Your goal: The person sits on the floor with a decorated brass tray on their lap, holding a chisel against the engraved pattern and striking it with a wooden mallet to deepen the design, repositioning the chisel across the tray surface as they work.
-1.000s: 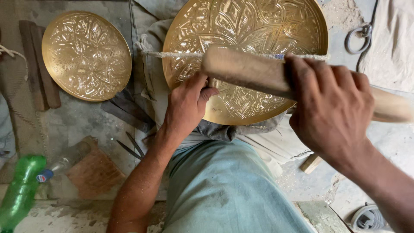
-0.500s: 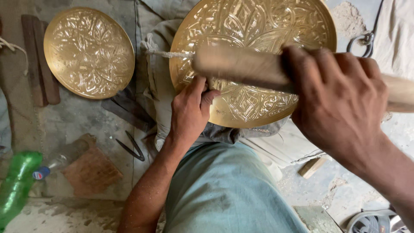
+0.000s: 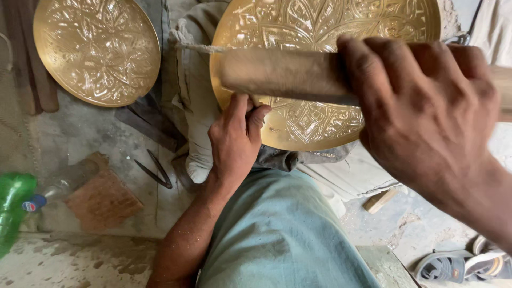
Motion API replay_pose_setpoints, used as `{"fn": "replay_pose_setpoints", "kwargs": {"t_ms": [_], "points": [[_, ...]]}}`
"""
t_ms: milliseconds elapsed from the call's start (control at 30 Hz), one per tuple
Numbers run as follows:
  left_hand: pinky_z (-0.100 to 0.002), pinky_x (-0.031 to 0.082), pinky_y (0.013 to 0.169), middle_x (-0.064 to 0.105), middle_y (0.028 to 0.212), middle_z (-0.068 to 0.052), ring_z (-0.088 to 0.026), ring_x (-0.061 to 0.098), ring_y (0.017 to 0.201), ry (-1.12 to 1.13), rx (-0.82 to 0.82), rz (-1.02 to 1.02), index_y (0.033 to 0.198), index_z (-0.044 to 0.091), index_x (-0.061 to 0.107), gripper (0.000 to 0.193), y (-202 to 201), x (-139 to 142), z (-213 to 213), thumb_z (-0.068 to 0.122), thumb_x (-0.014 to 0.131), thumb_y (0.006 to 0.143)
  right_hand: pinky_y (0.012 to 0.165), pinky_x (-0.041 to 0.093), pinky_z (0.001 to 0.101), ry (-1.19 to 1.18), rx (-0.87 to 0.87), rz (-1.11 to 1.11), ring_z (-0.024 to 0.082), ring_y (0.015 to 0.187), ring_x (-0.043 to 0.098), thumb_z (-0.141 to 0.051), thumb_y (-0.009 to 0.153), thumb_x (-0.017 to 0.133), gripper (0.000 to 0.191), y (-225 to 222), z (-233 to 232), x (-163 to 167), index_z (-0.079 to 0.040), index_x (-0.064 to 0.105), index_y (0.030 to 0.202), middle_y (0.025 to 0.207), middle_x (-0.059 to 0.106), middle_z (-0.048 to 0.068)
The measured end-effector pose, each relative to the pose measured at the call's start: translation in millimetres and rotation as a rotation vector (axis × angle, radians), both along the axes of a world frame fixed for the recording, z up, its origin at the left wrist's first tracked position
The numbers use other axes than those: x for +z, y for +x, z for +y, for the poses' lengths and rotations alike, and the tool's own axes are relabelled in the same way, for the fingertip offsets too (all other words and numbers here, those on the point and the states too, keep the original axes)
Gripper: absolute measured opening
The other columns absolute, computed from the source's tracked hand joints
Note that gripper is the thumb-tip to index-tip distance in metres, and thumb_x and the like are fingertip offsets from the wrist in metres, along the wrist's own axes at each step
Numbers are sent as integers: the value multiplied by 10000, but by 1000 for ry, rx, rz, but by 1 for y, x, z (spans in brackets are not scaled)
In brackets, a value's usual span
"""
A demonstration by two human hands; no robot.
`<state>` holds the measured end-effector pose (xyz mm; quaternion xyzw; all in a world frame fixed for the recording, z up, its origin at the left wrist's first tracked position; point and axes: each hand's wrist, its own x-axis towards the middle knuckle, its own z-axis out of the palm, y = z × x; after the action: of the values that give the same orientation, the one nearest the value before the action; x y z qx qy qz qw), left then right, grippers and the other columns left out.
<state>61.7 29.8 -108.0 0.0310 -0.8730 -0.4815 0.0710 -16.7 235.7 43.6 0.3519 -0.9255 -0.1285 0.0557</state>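
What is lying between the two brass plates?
In the head view, a bunched pale cloth fills the gap between the smaller brass plate and the larger brass plate; dark metal pieces lie just below.

Right hand (image 3: 426, 106) wrapped around a thick pale wooden mallet (image 3: 282, 74), raised and blurred, across a large round embossed brass plate (image 3: 320, 32). Left hand (image 3: 234, 138) pressed against the plate's lower edge, fingers pinched together; whatever is pinched too hidden to tell. Plate propped on grey-beige cloth padding (image 3: 194, 96). Second, smaller embossed brass plate (image 3: 96, 50) on the dusty floor at left. Green plastic bottle (image 3: 13, 208), reddish brick (image 3: 101, 200) and dark metal shears (image 3: 154, 168) nearby. Grey sandals (image 3: 458, 264) at lower right.
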Motion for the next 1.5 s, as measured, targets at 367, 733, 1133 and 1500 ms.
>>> {"fn": "replay_pose_setpoints", "kwargs": {"t_ms": [367,733,1133,1500], "points": [[-379,525,632,672,776,-36,-215,702,698,56,84,-84,1008,59,557,227,12,-12,2,215,718,1039,830,534,394,89,57,-53,230,909,666,-175,985,701,398,0,-7,2,-67,660,1366,1115,706,81],[-318,503,577,640,791,-43,-156,632,639,48,165,-24,999,37,536,275,26,-20,7,224,733,1040,755,504,386,113,135,-119,248,881,641,-121,888,722,507,-10,-53,27,-3,670,1379,1108,700,94],[-308,491,543,615,759,-34,-138,603,598,34,198,-25,969,41,541,286,29,-22,12,217,760,1021,876,506,361,152,162,-29,198,959,683,-224,975,667,477,-5,-45,20,-90,657,1433,1191,714,37],[-428,531,682,692,882,-111,-328,711,823,106,-3,-28,1177,29,555,290,7,-12,3,217,711,1020,852,559,384,151,-45,-149,267,955,685,-65,890,689,570,8,3,2,-32,627,1455,1118,695,139]]}}
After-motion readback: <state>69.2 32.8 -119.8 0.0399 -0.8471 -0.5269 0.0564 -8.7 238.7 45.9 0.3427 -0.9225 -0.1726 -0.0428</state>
